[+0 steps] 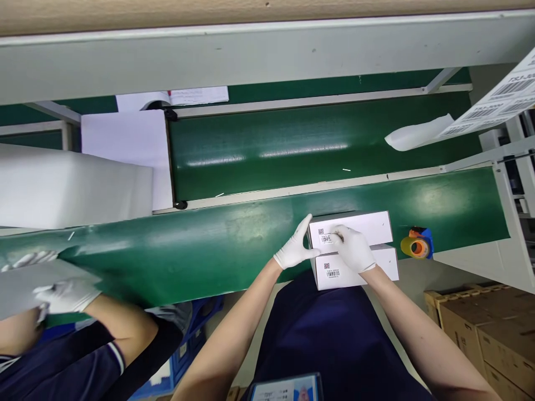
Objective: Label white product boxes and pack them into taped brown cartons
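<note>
Two white boxes lie side by side on the green work surface. My left hand, in a white glove, clasps the left end of the farther white box. My right hand, also gloved, presses its fingers flat on a barcode label on top of that box. The nearer white box carries its own barcode label and rests at the table's front edge, under my right wrist.
A tape dispenser with yellow tape stands right of the boxes. A sheet of barcode labels hangs at upper right. A co-worker's gloved hands hold a grey flat piece at left. Cardboard cartons stand at lower right.
</note>
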Available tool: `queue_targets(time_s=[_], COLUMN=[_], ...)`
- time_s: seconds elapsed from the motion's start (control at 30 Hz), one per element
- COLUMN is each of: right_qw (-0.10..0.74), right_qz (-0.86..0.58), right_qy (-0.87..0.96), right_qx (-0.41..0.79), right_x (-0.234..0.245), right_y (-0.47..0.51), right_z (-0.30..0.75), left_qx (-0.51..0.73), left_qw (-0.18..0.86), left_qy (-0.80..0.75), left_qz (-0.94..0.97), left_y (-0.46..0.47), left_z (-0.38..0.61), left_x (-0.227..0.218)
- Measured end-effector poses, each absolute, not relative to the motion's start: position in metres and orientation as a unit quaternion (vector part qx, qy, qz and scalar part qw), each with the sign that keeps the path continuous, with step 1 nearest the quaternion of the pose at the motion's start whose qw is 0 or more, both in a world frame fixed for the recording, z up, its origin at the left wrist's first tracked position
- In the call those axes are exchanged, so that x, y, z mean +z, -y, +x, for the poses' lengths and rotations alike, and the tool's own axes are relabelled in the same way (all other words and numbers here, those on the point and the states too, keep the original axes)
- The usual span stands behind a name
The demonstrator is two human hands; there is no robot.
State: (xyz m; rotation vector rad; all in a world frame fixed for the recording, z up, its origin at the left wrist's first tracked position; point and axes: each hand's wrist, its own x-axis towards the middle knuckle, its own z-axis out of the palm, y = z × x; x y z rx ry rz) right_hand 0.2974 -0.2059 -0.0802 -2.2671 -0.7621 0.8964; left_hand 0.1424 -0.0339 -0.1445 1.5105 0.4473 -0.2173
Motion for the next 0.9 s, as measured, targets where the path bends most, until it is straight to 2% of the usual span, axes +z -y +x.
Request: queue_targets(time_s=[0.57, 0.67, 0.77, 0.83, 0.9], right_qw=[0.249, 0.21, 0.131, 0.074, 0.053], right_qz=[-0.868, -0.882, -0.893, -0.901, -0.919], right_qy=[0.299, 0.305, 0.315, 0.296, 0.252], right_qx=[0.307, 0.292, 0.295, 0.308, 0.298], right_x=[-0.082, -0.081, -0.073, -0.065, -0.058], right_y=[0.203, 0.199, 0.193, 0.19, 0.186], right_z=[0.292, 0.287, 0.286, 0.289, 0.295], left_qx=[-0.088, -0.088, -0.086, -0.084, -0.085], left_qw=[0.704, 0.702, 0.704, 0.704, 0.703], left_qy=[-0.199, -0.2, -0.199, -0.199, -0.2], left_qz=[0.676, 0.678, 0.676, 0.677, 0.677], left_y=[0.034, 0.034, 0.035, 0.035, 0.036], left_z=[0.142, 0.141, 0.141, 0.14, 0.141], left_x=[-0.146, -0.146, -0.148, -0.149, -0.149])
